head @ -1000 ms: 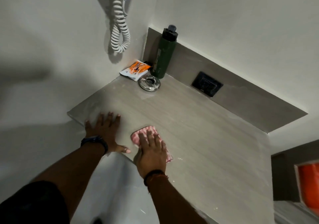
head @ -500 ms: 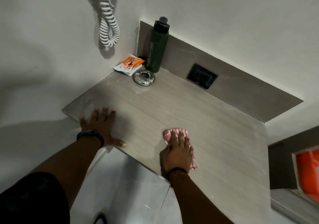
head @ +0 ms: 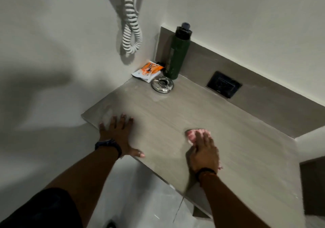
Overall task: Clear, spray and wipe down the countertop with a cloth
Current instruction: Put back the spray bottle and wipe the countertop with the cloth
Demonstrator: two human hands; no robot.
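A grey stone countertop [head: 175, 115] runs from the left wall corner to the right. My right hand [head: 204, 152] lies flat on a pink cloth [head: 192, 134], pressing it onto the counter near the front edge; most of the cloth is hidden under the palm. My left hand [head: 117, 131] rests flat with spread fingers on the counter's left front corner, holding nothing. A dark green bottle [head: 177, 55] with a black cap stands upright in the back left corner.
Next to the bottle lie an orange and white packet [head: 147, 71] and a round metal ashtray [head: 162, 86]. A black socket plate [head: 223, 84] sits in the backsplash. A white coiled cord [head: 131, 32] hangs on the left wall.
My right hand has slid the pink cloth to the right along the counter, away from the left hand. My left hand has stayed flat on the left corner.
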